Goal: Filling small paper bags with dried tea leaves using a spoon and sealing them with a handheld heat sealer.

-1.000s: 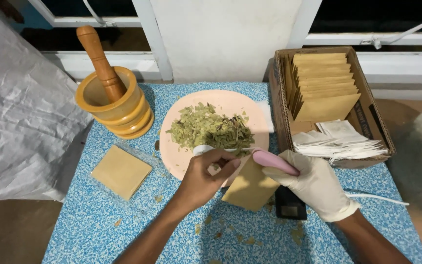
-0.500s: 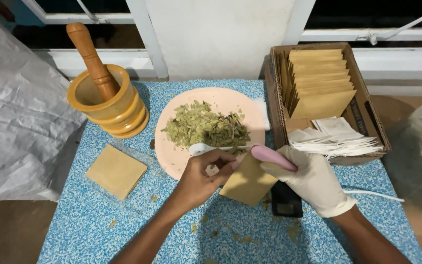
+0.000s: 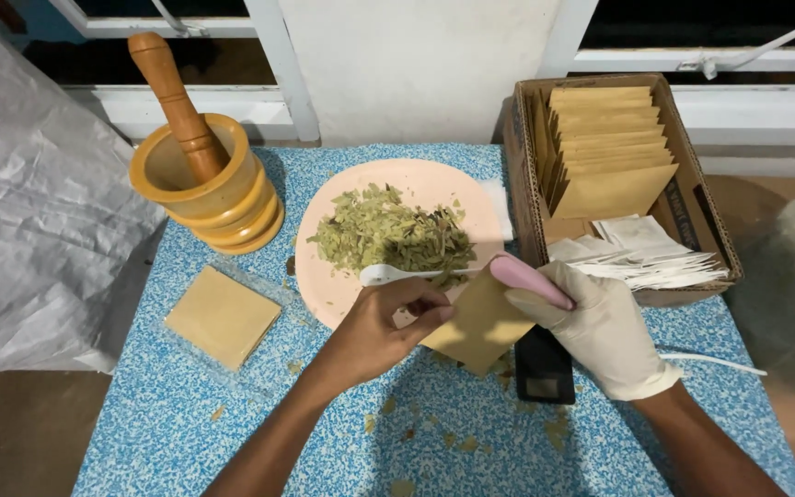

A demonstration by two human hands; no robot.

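tan pouch held centre | pouches in box | flat pouch left

One head-worn camera looks steeply down, close over the blue table.

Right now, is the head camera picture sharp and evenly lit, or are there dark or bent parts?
Head view: the round pink plate of dried green leaves is sharp and brightly lit; the windows behind are black; the window frames bow, a wide-lens distortion; both hands cast soft shadows.
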